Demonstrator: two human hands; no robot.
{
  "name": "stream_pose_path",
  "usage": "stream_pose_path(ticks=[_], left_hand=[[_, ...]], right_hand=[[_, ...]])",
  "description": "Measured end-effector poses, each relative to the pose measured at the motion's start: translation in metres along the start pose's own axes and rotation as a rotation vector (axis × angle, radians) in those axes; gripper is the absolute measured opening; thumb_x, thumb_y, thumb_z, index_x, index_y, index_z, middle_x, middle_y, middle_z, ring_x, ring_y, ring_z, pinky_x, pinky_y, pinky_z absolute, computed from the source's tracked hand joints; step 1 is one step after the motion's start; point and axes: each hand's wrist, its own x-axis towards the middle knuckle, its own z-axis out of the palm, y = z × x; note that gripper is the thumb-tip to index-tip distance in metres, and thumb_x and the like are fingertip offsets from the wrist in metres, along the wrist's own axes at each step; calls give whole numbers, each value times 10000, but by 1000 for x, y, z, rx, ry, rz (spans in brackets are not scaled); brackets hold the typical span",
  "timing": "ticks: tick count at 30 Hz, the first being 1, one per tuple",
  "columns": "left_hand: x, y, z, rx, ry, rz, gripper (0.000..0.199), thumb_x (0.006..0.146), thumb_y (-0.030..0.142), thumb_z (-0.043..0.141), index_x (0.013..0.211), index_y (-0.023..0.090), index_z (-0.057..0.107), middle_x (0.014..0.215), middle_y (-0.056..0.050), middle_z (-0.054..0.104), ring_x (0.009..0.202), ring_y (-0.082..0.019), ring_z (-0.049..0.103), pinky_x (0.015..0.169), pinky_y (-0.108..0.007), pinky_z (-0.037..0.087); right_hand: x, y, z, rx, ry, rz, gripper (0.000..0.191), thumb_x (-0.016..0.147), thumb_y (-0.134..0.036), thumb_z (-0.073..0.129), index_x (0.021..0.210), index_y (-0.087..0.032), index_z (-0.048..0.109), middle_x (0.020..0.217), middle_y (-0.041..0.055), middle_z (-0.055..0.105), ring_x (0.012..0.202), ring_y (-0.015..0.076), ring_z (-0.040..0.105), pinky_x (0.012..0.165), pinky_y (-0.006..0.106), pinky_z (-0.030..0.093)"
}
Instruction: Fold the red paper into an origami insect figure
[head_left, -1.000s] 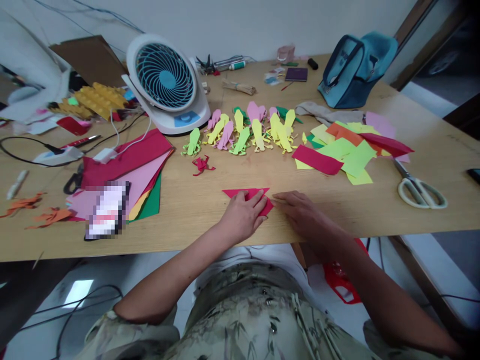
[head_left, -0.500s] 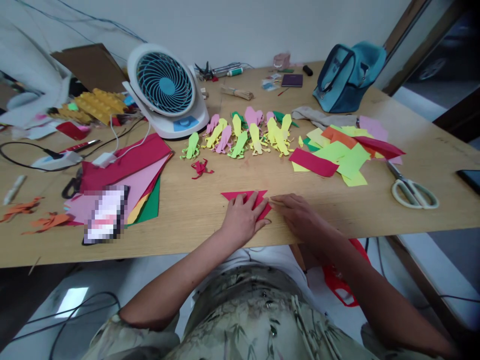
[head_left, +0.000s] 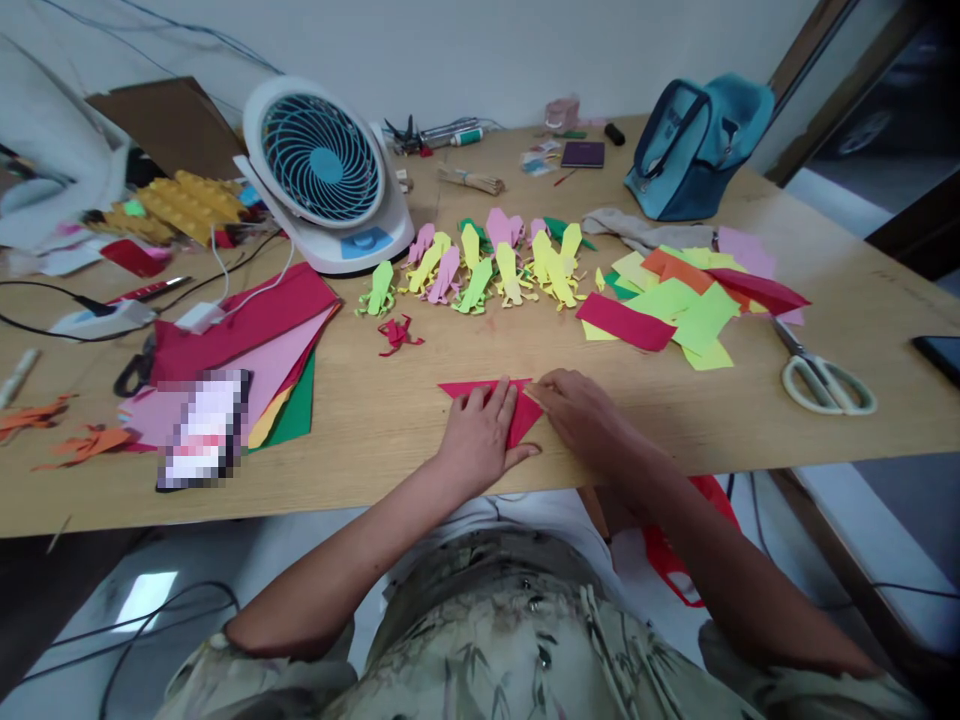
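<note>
A red sheet of paper (head_left: 525, 420), folded to a triangle, lies on the table near its front edge. My left hand (head_left: 480, 435) rests flat on it with its fingers stretched out and the thumb apart. At the paper's right side my right hand (head_left: 581, 415) is closed, its fingertips touching the edge. Something thin and tan seems to show at those fingertips, too small to name. Beyond the hands sits a small red folded paper frog (head_left: 400, 335). Several folded paper frogs (head_left: 480, 270) in yellow, green and pink stand in a group behind it.
Coloured paper pieces (head_left: 675, 310) and white-handled scissors (head_left: 825, 380) lie to the right. On the left are larger paper sheets (head_left: 247, 330), a phone (head_left: 206, 430) and orange paper frogs (head_left: 94, 445). A fan (head_left: 326, 170) and a blue bag (head_left: 697, 150) stand farther back.
My right hand has moved slightly up and left against the paper's right edge, its fingers more curled. The left hand still presses the paper.
</note>
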Motion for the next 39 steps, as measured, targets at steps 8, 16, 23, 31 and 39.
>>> stream_pose_path(ticks=[8,16,23,31,39], left_hand=[[-2,-2,1,-75,50,-9,823,947,704,375,1515,110,415,1608,-130,367,1311,-354,439,1036,-502,396],[3,-3,-2,-131,75,-59,708,981,644,368,1487,155,453,1550,-106,468,1266,-340,479,982,-519,428],[1,0,9,-217,154,-99,666,993,619,357,1484,178,451,1557,-107,455,1292,-336,460,1018,-535,394],[0,-15,12,-361,178,-18,660,941,502,580,1489,178,409,1562,-147,432,1356,-342,445,1080,-535,384],[-4,-44,16,-593,261,165,374,896,389,665,1208,196,596,1439,-154,525,1332,-283,494,1119,-465,406]], right_hand=[[-11,-2,0,-90,-25,-60,402,1011,-329,453,1350,-155,584,1392,165,578,1176,306,534,930,439,410],[-32,-9,16,-41,110,-13,374,1010,-304,468,1305,-126,613,1394,179,597,1258,289,548,1014,450,422],[-39,-19,17,-16,115,20,389,992,-234,465,1333,-88,582,1400,202,579,1254,301,555,1031,448,452],[-32,-12,-10,203,105,78,255,972,-201,468,1148,-171,650,1184,144,667,1105,265,619,961,424,507],[20,-9,9,259,128,5,253,908,-114,512,1103,-154,668,1084,133,647,1019,239,612,904,375,505]])
